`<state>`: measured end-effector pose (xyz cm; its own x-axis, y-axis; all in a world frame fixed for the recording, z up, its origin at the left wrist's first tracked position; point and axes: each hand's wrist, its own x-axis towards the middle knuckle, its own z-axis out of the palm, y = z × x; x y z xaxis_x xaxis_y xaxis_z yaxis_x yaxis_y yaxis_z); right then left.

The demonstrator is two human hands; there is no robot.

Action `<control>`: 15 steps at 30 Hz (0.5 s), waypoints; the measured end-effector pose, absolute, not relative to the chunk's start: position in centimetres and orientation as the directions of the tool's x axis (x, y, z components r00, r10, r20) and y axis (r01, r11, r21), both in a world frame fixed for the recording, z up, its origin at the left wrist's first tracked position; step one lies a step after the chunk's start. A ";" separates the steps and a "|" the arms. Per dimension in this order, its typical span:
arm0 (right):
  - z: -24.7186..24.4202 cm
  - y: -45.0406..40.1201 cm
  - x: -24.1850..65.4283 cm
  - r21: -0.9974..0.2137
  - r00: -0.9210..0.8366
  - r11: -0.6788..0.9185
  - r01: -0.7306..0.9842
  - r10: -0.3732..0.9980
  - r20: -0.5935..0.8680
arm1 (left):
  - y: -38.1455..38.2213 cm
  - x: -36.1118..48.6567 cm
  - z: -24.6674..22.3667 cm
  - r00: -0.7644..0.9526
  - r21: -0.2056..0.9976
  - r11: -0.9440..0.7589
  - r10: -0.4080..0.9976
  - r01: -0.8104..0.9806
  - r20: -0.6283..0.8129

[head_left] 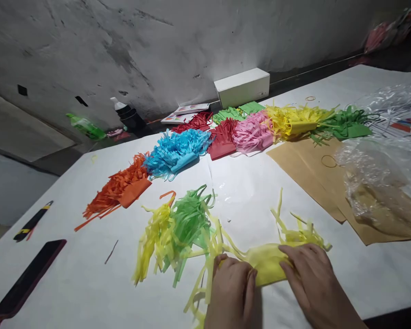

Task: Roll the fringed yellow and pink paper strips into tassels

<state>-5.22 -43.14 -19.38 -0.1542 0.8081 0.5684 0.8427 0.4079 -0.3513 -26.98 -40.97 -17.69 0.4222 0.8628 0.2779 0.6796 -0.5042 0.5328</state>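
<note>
Green fringe (189,217) lies near the left hand (231,290), which together with the right hand (310,269) grasps the yellow fringed paper (265,265) on the white table (95,288), brown sheets (303,169) being at right and a stained grey wall (178,50) behind.

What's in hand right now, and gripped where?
The yellow fringed paper, by its uncut middle band: left hand at the band's left end, right hand at its right end. Exact fingertip contact underneath is hidden.

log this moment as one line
left hand: gripping yellow fringed paper | right hand: gripping same paper | light green fringe: left of paper
</note>
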 end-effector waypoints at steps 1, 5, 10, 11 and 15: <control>-19.5 -42.9 -5.6 -0.344 -0.129 0.365 0.866 0.825 0.551 | -40.9 -26.7 -17.6 0.393 0.505 -0.465 0.885 0.727 0.249; -19.2 -42.1 -6.9 -0.347 -0.045 0.255 0.903 0.857 0.514 | -39.8 -25.9 -17.1 0.405 0.358 -0.423 0.905 0.832 0.130; -18.5 -41.4 -6.2 -0.337 -0.016 0.206 0.919 0.871 0.490 | -39.1 -25.6 -17.0 0.395 0.263 -0.407 0.913 0.875 0.100; -18.3 -41.3 -5.7 -0.332 -0.008 0.202 0.922 0.865 0.502 | -39.0 -25.6 -17.1 0.404 0.261 -0.416 0.909 0.871 0.100; -17.4 -41.9 -4.2 -0.295 -0.098 0.340 0.893 0.787 0.609 | -38.9 -25.8 -17.2 0.430 0.268 -0.440 0.897 0.857 0.099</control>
<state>-4.15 -41.91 -17.39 -0.0984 0.7873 0.6087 0.8929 0.3399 -0.2953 -25.82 -38.87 -17.15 0.4301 0.8974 0.0988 0.8569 -0.4402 0.2682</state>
